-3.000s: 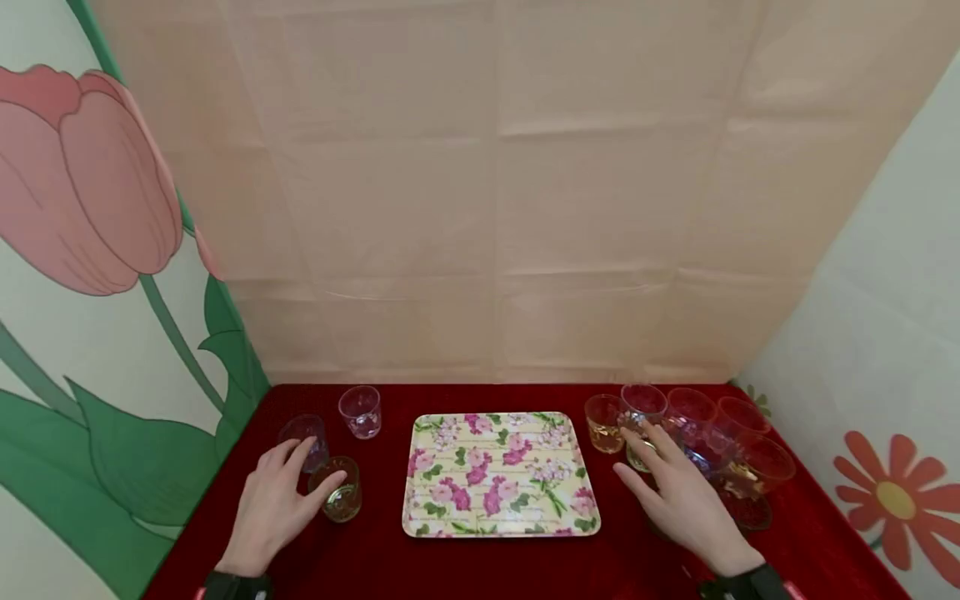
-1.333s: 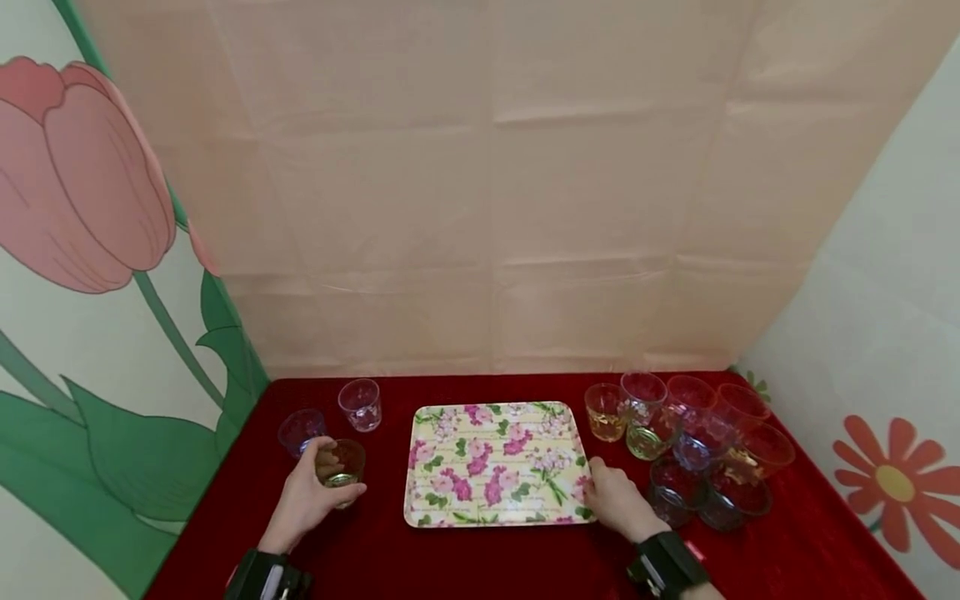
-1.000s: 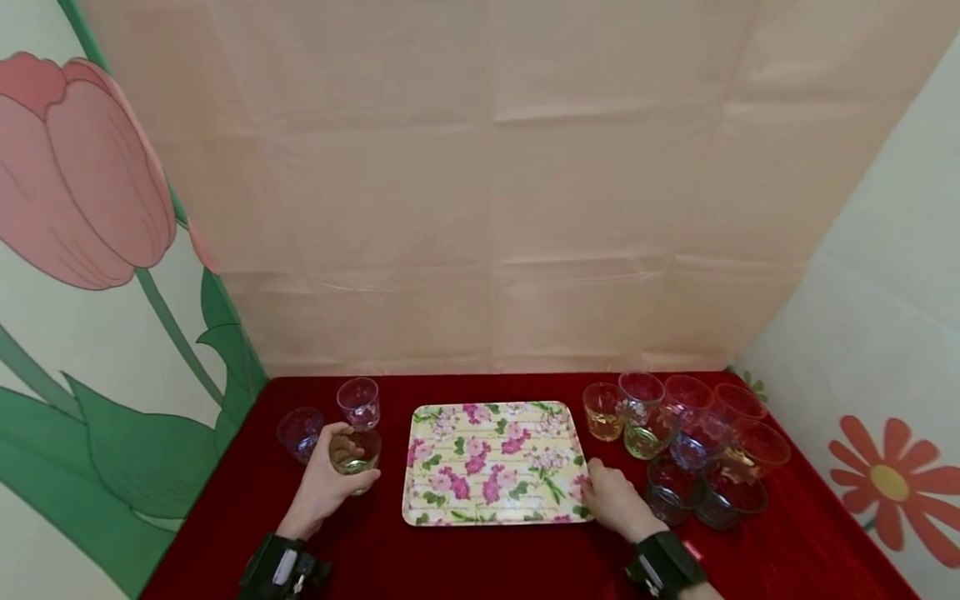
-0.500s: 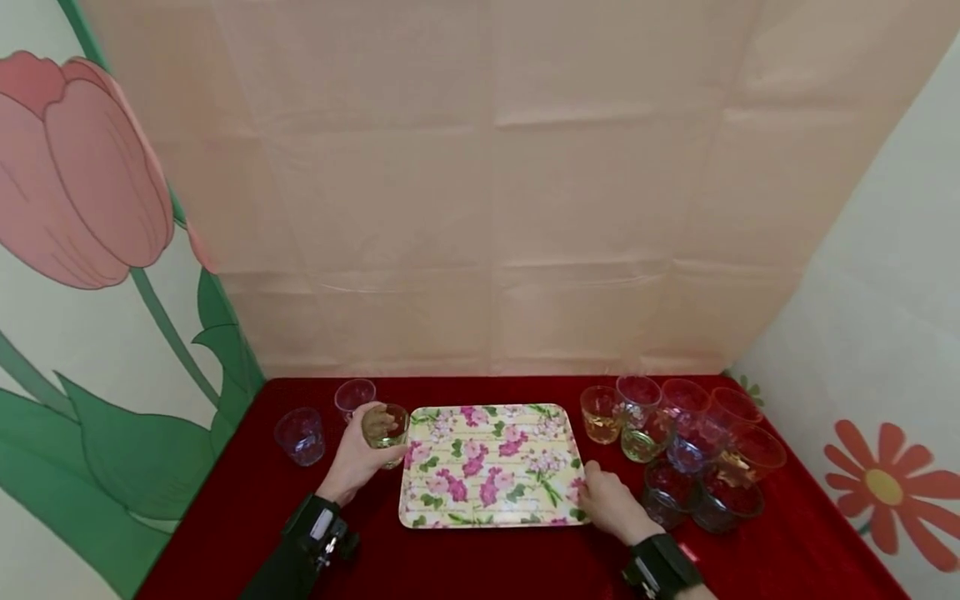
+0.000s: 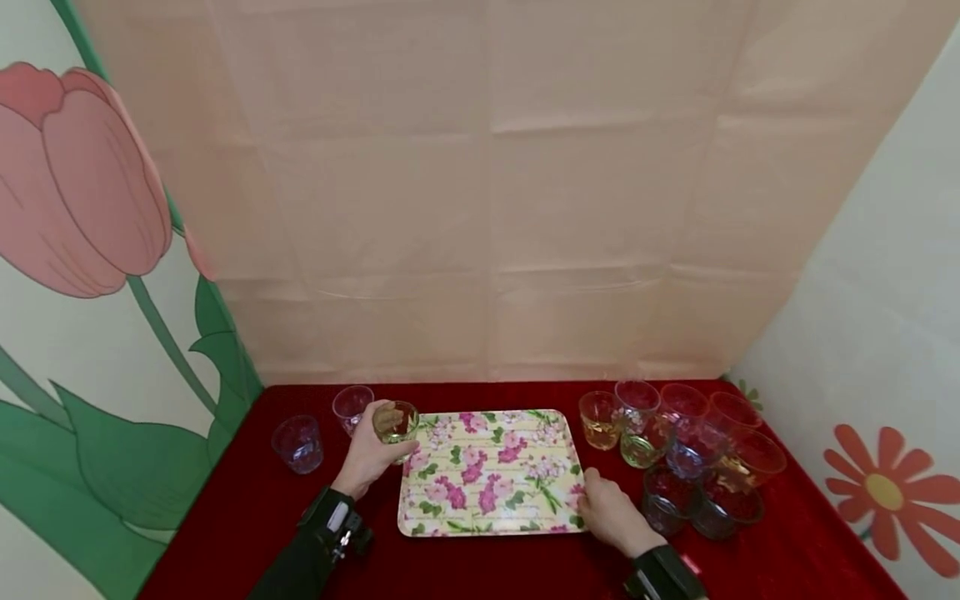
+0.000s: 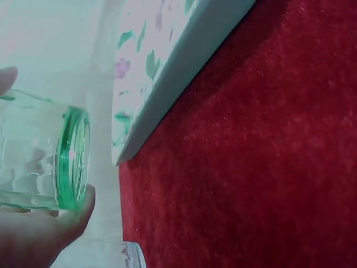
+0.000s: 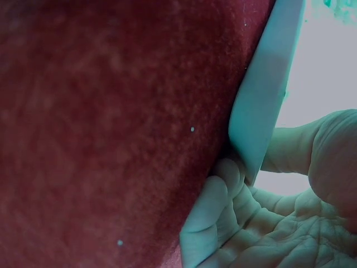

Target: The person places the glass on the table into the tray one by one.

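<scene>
A clear glass tumbler with a green-tinted base (image 5: 397,425) is held by my left hand (image 5: 366,457), thumb on the near side and fingers on the far side. It hangs at the tray's far left corner, overlapping the edge in the head view. In the left wrist view the tumbler (image 6: 33,151) is raised off the red cloth. The flower-patterned tray (image 5: 491,475) lies flat in the middle. My right hand (image 5: 611,510) grips its right edge near the front corner. In the right wrist view, curled fingers (image 7: 206,206) reach under the tray's rim (image 7: 265,95), with the thumb above.
On the left stand a bluish tumbler (image 5: 298,446) and a pale pink one (image 5: 349,408) just behind my left hand. Several tumblers crowd the right side, including an amber one (image 5: 599,423) and a dark one (image 5: 667,500) close to my right hand. Red cloth (image 5: 465,571) covers the table.
My left hand has taken hold of the green-based tumbler, lifted it and carried it right to the tray's edge. My right hand has moved from beside the right-hand tumblers to grip the tray.
</scene>
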`<state>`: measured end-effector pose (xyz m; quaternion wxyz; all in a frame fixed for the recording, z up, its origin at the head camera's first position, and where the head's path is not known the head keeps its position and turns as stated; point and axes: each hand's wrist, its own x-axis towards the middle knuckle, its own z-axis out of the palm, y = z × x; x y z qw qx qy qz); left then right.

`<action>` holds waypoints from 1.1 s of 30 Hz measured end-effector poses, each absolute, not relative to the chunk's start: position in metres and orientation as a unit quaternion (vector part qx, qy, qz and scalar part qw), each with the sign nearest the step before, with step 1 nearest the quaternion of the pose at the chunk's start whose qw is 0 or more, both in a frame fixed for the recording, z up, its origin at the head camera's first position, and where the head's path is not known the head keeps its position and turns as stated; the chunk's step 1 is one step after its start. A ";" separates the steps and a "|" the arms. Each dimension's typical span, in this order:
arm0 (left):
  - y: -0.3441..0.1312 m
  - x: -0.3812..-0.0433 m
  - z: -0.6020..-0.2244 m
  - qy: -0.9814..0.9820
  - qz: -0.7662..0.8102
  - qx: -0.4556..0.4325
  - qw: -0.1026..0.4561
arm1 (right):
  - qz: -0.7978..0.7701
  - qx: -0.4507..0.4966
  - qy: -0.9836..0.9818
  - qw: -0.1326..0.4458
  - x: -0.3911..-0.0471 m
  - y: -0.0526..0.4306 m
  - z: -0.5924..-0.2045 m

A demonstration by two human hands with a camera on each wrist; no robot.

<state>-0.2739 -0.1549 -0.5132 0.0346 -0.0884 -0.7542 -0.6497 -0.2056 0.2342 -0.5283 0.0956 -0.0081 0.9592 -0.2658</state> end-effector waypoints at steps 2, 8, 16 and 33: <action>-0.153 -0.276 -0.515 -0.753 -0.651 -0.086 0.032 | -0.266 -0.009 0.959 0.094 -0.205 0.234 -0.529; -0.152 -0.279 -0.519 -0.757 -0.647 -0.086 0.024 | -0.278 -0.020 0.957 0.080 -0.206 0.237 -0.532; -0.140 -0.283 -0.519 -0.760 -0.644 -0.091 0.011 | -0.282 -0.015 0.955 0.092 -0.209 0.240 -0.532; -0.131 -0.306 -0.521 -0.794 -0.601 -0.082 0.021 | -0.287 0.000 0.951 0.116 -0.210 0.239 -0.531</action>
